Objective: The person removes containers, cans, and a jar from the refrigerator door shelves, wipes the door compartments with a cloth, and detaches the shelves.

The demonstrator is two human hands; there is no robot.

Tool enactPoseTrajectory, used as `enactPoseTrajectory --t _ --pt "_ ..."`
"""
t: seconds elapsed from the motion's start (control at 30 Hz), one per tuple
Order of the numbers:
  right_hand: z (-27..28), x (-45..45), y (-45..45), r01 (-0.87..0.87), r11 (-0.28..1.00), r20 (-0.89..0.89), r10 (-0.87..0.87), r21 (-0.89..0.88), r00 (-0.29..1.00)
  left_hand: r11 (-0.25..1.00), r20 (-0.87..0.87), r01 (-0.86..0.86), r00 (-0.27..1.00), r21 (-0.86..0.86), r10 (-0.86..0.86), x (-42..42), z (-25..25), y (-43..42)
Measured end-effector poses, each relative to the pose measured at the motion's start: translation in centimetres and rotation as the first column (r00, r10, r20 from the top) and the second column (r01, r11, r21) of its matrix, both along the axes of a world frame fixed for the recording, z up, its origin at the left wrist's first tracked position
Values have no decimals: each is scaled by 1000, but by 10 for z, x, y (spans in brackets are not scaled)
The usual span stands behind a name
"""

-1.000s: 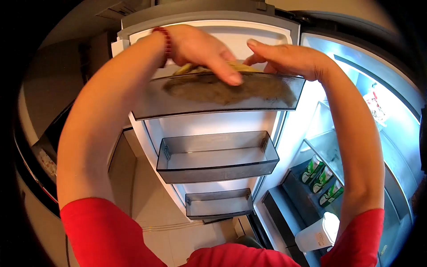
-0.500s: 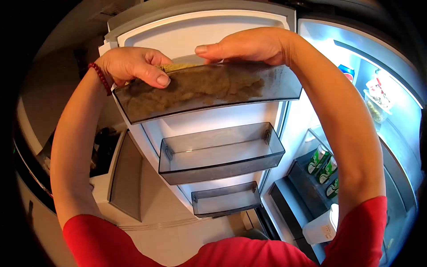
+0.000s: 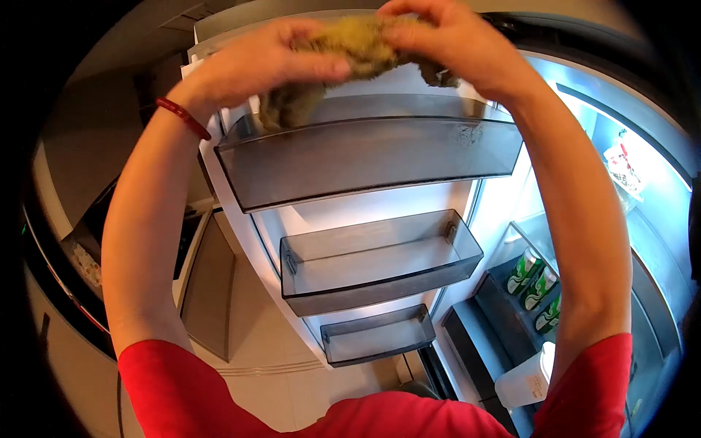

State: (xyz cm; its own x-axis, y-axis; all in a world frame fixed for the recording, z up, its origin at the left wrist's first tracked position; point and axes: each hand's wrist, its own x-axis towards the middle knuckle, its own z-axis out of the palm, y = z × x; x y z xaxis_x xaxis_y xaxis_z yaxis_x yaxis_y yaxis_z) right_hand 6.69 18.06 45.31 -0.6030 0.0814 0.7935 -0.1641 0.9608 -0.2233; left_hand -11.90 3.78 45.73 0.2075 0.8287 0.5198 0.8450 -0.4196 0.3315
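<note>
A crumpled yellow-brown cloth [image 3: 358,47] is gripped by both my hands above the top door bin [image 3: 372,157] of the open fridge door. My left hand [image 3: 270,62], with a red bracelet at the wrist, pinches its left part, thumb across the front. My right hand [image 3: 445,40] grips the right part. One end of the cloth hangs down at the left, by the bin's back left corner, and a darker end dangles on the right. The clear grey bin has some dark specks or drops on its right side.
Two lower door bins [image 3: 380,263] [image 3: 378,337] hang below. Inside the fridge at the right are green cans [image 3: 540,288], a white container [image 3: 524,383] and a red-and-white package [image 3: 624,171]. An open drawer or cabinet panel [image 3: 212,292] stands at the lower left.
The cloth, earlier down inside the top bin, is now lifted above it. Both my hands have risen, my left one moving rightward, and they now grip the cloth. The view has shifted slightly.
</note>
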Motion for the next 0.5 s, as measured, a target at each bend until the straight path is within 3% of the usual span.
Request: enactPoseTrajectory --t 0.07,0.1,0.13,0.2,0.27,0.33,0.4,0.5 --pt "-14 -3 -3 102 962 177 -150 253 973 956 -249 -182 961 -229 123 1 -8 7" --pt "-18 -1 -8 134 964 400 -218 228 890 923 -388 -180 921 -339 37 0 -14 13" --pt "-22 -4 -14 228 974 581 -187 3 792 876 -508 -196 859 -441 -64 -3 -16 18" --pt "-18 -1 -13 334 898 704 -39 -286 709 844 -464 -223 885 -488 -34 4 -16 11" --pt "-14 2 -5 325 912 751 -30 -250 660 806 -409 -250 913 -537 10 11 -15 8" --pt "-12 0 2 312 924 794 -16 -220 608 764 -507 -357 861 -537 45 10 -14 16" --pt "-12 0 5 460 875 847 -126 -149 516 778 -484 -357 872 -517 78 10 -14 18" --pt "-10 -2 10 463 874 861 -119 -146 495 781 -445 -385 882 -491 155 15 -8 17"
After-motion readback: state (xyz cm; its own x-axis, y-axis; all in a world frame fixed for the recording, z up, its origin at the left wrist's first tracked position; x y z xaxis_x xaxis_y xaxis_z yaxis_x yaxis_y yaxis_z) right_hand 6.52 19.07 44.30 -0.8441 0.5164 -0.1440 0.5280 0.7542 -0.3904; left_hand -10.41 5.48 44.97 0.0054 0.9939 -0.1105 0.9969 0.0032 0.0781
